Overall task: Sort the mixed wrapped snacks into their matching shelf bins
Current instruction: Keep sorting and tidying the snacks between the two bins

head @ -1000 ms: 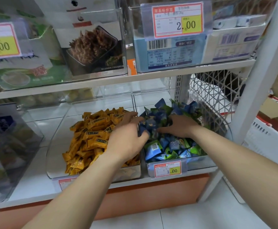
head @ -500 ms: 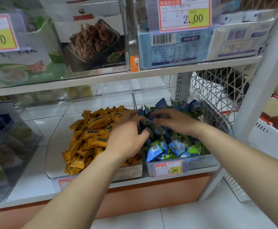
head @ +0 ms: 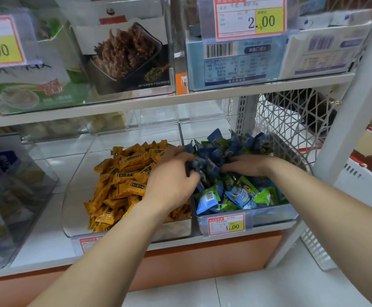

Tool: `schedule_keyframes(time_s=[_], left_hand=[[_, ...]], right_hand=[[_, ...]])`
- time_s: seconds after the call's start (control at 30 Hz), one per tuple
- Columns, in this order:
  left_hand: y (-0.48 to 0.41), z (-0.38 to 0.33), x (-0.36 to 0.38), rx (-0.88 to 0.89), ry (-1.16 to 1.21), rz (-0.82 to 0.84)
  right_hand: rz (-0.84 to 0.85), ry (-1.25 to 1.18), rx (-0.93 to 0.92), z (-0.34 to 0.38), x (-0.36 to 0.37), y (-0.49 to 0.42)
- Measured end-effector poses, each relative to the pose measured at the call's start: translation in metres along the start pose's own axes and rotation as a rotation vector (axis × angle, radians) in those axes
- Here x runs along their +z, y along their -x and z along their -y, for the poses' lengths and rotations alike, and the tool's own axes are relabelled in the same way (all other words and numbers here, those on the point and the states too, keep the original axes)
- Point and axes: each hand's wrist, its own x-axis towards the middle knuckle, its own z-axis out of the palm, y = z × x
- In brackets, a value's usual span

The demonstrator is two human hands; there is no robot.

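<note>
A clear bin (head: 74,218) on the lower shelf holds a heap of orange wrapped snacks (head: 123,180). Right beside it, a second clear bin (head: 271,214) is piled with blue and green wrapped snacks (head: 236,196). My left hand (head: 171,180) reaches across the orange bin's right edge, its fingers curled round a few blue wrapped snacks (head: 195,161) at the pile's left side. My right hand (head: 244,166) lies palm down on the blue pile, fingers stretched left toward the left hand. The fingertips of both hands are partly buried among the wrappers.
A price tag reading 1.00 (head: 226,224) hangs on the blue bin's front. A white lattice panel (head: 291,120) and a white upright post (head: 344,129) close off the right side. The upper shelf (head: 180,100) carries boxed goods close overhead. Another clear bin (head: 14,196) stands at the left.
Both hands stay in the blue pile. My right hand has slid slightly to the right and flattened; my left hand's fingers have curled further into the wrappers.
</note>
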Motion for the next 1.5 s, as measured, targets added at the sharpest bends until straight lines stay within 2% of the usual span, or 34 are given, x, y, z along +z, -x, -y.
schedule_keyframes(time_s=[0.1, 0.43, 0.6, 0.8, 0.9, 0.93, 1.03, 1.1, 1.23, 1.3, 1.4, 1.5], left_hand=[[-0.001, -0.002, -0.002, 0.01, 0.001, 0.008], [-0.003, 0.0, -0.004, -0.006, -0.001, 0.03], [-0.004, 0.0, -0.005, -0.016, 0.018, 0.036], [-0.004, 0.002, -0.005, -0.003, 0.039, 0.028], [-0.005, 0.002, -0.006, -0.002, 0.043, 0.042], [-0.006, 0.002, -0.007, 0.001, 0.043, 0.049], [-0.006, 0.001, -0.011, 0.027, 0.048, 0.077], [-0.007, -0.002, -0.014, 0.035, 0.011, 0.094], [-0.01, -0.023, -0.019, 0.066, -0.133, 0.021], [-0.015, -0.04, -0.015, 0.123, -0.134, 0.007], [-0.036, -0.066, 0.002, 0.073, 0.008, 0.17], [-0.066, -0.078, 0.03, -0.055, -0.065, 0.432]], right_hand=[[0.027, -0.18, -0.031, -0.001, 0.002, -0.002], [0.036, -0.542, -0.099, 0.005, 0.013, 0.004], [-0.085, -0.774, -0.206, 0.014, 0.011, 0.008], [-0.13, -0.874, -0.325, 0.021, -0.009, 0.032], [-0.2, -0.748, -0.353, 0.016, -0.017, 0.047], [-0.221, -0.621, -0.348, 0.014, -0.019, 0.052], [-0.179, -0.024, -0.211, 0.007, -0.021, 0.06], [-0.169, 0.2, -0.125, 0.004, -0.018, 0.06], [-0.295, 0.284, -0.036, -0.003, -0.015, 0.061], [-0.292, 0.304, 0.009, -0.009, -0.014, 0.062], [-0.143, 0.151, -0.046, -0.015, -0.005, 0.066], [-0.061, 0.099, -0.101, -0.018, 0.001, 0.06]])
